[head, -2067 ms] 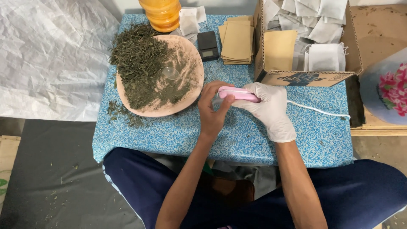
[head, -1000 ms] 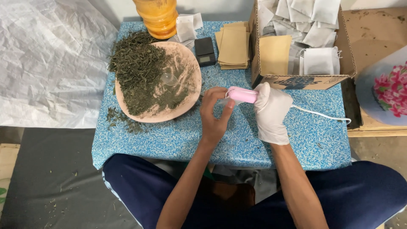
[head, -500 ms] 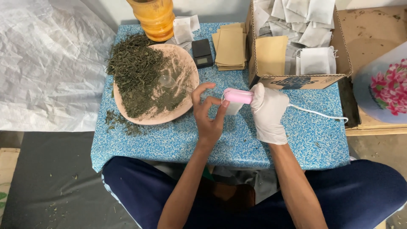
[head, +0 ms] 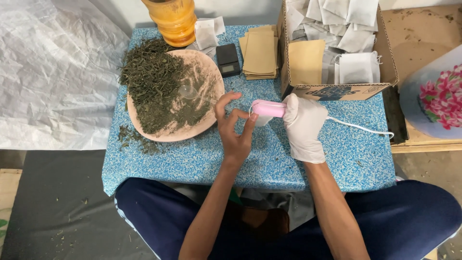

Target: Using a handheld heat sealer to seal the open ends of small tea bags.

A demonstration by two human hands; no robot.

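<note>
Gloved right hand [head: 304, 126] is gripping a smooth pink sealer [head: 268, 108], fingers wrapped closed. Bare left hand [head: 234, 130] is pinching a small white pouch [head: 261, 119] under its tip, remaining fingers spread.

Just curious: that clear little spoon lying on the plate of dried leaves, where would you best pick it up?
By its thin handle, coming from the right. The clear spoon lies flat on the pink plate, bowl toward the dried leaves, handle pointing right over barer plate.
</note>
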